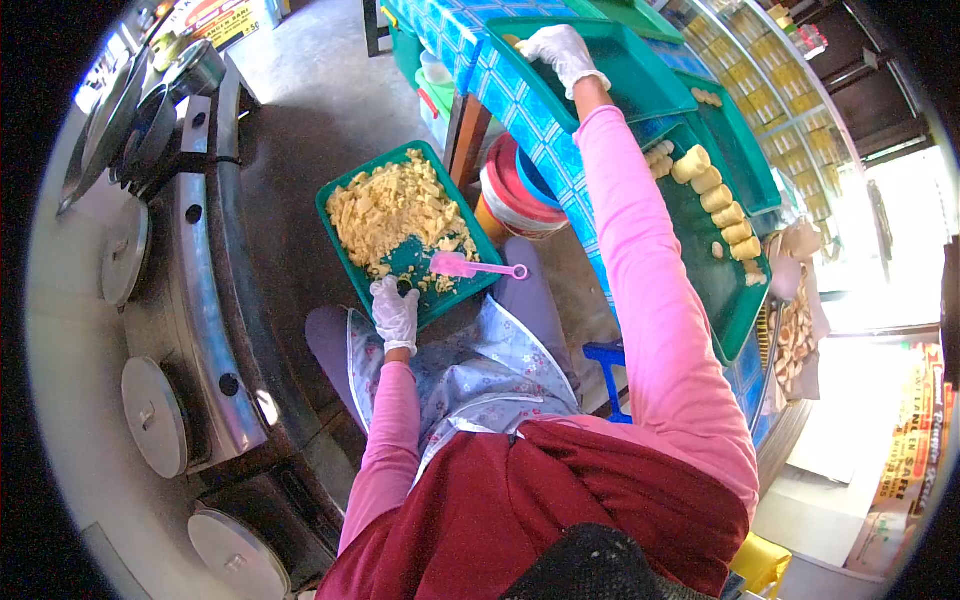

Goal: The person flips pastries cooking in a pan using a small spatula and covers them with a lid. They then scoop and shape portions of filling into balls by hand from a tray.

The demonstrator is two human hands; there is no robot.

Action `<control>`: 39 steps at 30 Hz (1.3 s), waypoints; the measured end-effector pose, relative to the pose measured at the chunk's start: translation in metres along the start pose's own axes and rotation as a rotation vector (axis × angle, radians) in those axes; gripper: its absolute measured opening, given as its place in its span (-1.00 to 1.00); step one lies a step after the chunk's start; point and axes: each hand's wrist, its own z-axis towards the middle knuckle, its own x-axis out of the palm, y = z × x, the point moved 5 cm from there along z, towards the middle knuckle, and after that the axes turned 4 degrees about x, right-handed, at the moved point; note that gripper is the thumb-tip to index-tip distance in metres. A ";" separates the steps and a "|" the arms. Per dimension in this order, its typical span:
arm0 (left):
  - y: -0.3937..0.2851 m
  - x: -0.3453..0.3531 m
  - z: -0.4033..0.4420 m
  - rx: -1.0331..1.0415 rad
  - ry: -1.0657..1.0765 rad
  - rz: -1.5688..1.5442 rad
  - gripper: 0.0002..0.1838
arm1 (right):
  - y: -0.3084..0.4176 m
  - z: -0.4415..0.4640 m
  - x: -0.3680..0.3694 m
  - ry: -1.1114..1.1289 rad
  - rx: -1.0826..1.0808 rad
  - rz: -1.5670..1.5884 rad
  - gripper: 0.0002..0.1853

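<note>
My left hand [396,314], in a clear glove, is closed around a small round thing with a dark opening [404,287], whose kind I cannot make out. It is at the near edge of a green tray [335,235] heaped with crumbly yellow chunks [390,208]. A pink spatula [470,266] lies across the tray's right side. My right hand [562,52], also gloved, reaches into another green tray [640,75] on the table. Its fingers stretch toward a small pale yellow piece [512,40] in the corner, without a visible grip.
Pale yellow cylinders [716,198] stand in a row in a green tray [735,320] on the blue checked tablecloth [505,88]. Below the table is a red-rimmed bucket [515,180]. A steel stove counter [215,320] with lidded pots [155,415] runs along the left.
</note>
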 end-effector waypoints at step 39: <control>0.004 0.004 -0.002 0.033 -0.043 -0.001 -0.55 | 0.025 0.005 -0.008 0.062 0.095 -0.014 -0.49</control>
